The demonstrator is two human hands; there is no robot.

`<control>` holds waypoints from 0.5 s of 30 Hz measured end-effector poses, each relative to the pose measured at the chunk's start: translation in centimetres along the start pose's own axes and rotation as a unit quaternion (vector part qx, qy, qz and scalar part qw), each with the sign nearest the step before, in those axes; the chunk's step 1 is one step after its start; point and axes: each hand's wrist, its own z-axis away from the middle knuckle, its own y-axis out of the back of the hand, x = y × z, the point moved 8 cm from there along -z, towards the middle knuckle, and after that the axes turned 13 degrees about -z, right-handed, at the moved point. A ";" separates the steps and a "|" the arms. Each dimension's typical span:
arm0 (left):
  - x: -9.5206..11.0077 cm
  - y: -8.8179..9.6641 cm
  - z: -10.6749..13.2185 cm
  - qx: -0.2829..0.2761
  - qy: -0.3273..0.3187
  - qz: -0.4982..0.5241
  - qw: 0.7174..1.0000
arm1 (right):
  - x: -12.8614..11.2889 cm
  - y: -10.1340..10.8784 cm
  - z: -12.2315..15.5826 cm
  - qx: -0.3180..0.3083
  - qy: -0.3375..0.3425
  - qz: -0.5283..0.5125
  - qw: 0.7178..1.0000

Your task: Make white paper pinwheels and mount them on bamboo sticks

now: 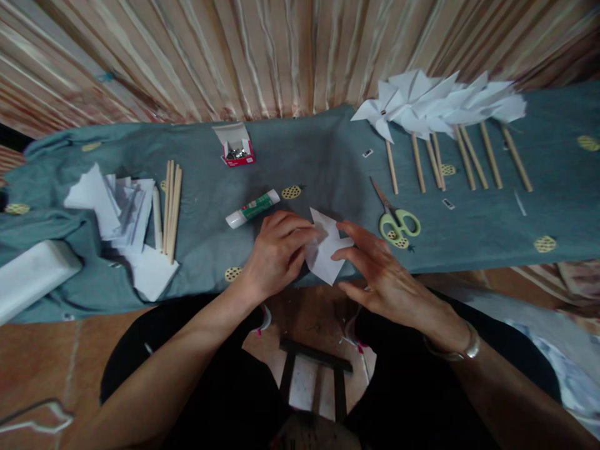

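Note:
A folded piece of white paper (pixel 330 250) with pointed corners is held just above the front edge of the cloth-covered table. The closed fingers of my left hand (pixel 281 253) pinch it at its left side. My right hand (pixel 382 269) is at its right edge with the fingers spread apart; the fingertips reach the paper, and whether they press on it I cannot tell. Left of the paper lies a glue stick (pixel 254 208) with a green label. Scissors (pixel 397 219) with light green handles rest to the right of my right hand's fingers.
Several white paper pinwheels (pixel 435 103) on wooden sticks (pixel 490 156) lie at the back right. A small open box (pixel 238 150) of metal pieces stands at the back. To the left are cut papers (pixel 124 209), loose wooden sticks (pixel 173 209) and a white case (pixel 37 275).

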 end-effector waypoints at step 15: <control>2.9 -1.1 1.9 -0.079 -0.073 -0.039 0.993 | 0.7 -0.3 -0.3 0.010 0.008 -0.037 0.999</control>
